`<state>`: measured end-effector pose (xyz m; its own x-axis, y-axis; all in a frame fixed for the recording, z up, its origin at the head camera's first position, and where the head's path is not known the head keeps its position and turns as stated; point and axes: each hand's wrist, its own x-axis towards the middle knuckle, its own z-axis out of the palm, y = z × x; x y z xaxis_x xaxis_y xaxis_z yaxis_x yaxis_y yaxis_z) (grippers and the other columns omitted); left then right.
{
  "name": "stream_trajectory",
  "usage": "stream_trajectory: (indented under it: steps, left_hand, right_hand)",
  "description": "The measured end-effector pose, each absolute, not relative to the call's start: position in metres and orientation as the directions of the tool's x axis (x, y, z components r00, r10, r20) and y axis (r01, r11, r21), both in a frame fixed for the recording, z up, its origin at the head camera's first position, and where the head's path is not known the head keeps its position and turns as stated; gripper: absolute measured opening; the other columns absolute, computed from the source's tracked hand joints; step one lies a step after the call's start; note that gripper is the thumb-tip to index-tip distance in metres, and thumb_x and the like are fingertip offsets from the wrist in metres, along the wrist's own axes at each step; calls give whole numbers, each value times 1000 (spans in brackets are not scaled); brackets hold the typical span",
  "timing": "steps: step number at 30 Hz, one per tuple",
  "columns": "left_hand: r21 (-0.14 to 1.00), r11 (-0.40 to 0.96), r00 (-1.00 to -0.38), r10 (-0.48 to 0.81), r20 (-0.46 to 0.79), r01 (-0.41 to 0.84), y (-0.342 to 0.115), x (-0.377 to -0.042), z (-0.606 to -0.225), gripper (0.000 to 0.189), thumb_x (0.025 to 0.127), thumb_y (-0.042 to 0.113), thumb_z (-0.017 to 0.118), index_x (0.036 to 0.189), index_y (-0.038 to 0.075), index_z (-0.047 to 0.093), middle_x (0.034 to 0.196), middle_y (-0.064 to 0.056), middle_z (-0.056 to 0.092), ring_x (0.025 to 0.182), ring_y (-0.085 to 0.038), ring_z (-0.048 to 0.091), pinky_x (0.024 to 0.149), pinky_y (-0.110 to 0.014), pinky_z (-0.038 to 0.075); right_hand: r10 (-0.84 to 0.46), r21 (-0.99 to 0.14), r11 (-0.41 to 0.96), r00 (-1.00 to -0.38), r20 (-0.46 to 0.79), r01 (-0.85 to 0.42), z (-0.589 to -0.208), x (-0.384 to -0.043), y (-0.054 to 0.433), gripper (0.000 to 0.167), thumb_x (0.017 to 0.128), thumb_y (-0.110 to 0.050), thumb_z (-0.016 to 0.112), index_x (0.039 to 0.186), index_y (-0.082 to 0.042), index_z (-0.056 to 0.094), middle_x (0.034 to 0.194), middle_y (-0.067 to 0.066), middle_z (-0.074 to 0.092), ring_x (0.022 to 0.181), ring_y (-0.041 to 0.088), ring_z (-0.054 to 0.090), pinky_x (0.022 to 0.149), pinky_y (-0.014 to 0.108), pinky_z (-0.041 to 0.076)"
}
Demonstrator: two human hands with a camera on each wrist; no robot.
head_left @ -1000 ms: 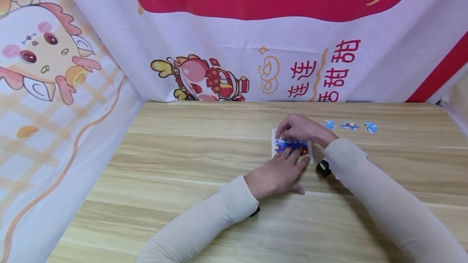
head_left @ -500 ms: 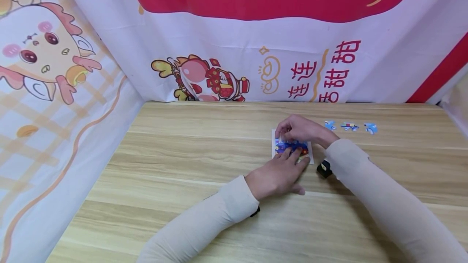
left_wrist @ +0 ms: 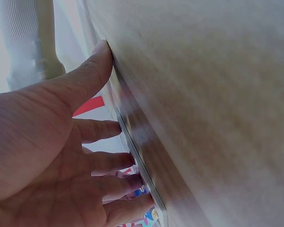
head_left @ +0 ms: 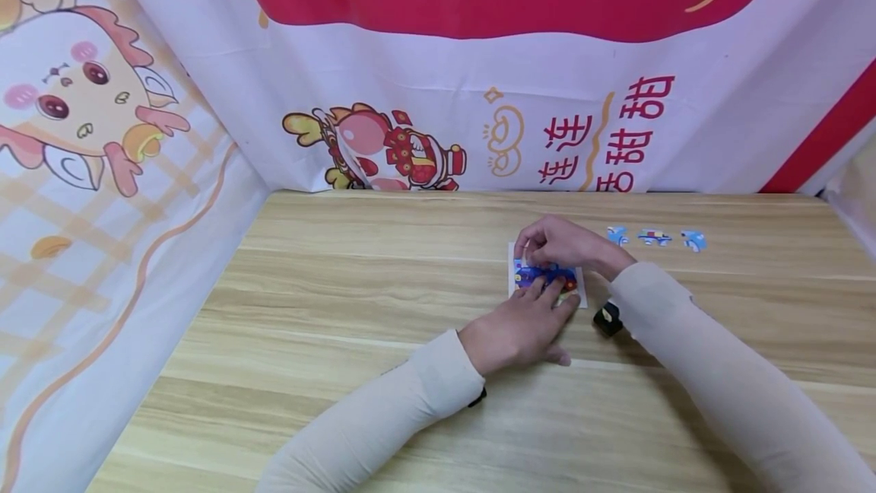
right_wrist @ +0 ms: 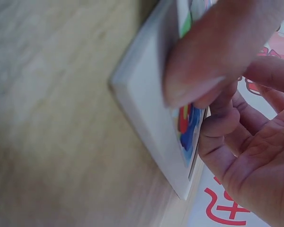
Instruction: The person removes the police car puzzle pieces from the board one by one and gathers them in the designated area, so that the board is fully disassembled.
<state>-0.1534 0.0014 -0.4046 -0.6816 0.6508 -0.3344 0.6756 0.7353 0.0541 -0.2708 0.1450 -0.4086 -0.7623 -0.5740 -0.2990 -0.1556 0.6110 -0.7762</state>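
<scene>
Presumed fitting: unclenched left hand (head_left: 522,326) touches puzzle (head_left: 525,274); right hand (head_left: 557,240) conceals any grip; next move likely needs loose pieces (head_left: 655,236).

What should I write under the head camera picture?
Left grip and right grip at a puzzle, three pieces lying nearby.

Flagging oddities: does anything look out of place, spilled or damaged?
The cartoon face on the left cloth looks upside down: its cheeks sit above its eyes. Nothing visible on the table or puzzle looks spilled or damaged.
</scene>
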Motion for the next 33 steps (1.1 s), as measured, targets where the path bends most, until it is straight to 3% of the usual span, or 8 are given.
stream_trajectory:
  steps: [15,21,27,33]
  left_hand:
    - [36,728,-683,658,-319,685,1,-152,-405,86,98,59,65,166,20,30,173,-12,27,159,-34,28,127,-43,33]
    - [23,733,-691,651,-315,680,2,-151,-406,87,96,60,66,166,21,30,173,-12,27,159,-34,28,127,-42,33]
    - [53,744,-686,639,-348,667,2,-152,-405,87,97,60,64,167,22,29,175,-10,21,161,-33,23,129,-43,29]
    - [84,748,-672,634,-381,658,2,-153,-402,85,99,60,60,168,24,26,177,-6,15,163,-30,19,129,-43,29]
  right_hand:
    - [-568,-780,602,-778,-268,-171,-409,-269,146,17,99,-1,61,107,-6,76,86,8,70,84,22,62,88,36,45]
    - [-511,-784,605,-822,-251,-138,-402,-267,156,18,102,-5,59,110,-7,75,96,9,66,86,24,59,77,32,49]
    - [-466,-770,624,-854,-232,-132,-400,-268,182,18,102,-7,60,114,-6,74,110,12,71,91,22,63,76,31,51]
    - [-425,-792,609,-857,-290,-34,-400,-268,210,21,104,-7,59,120,-1,70,106,14,72,81,20,69,70,30,56]
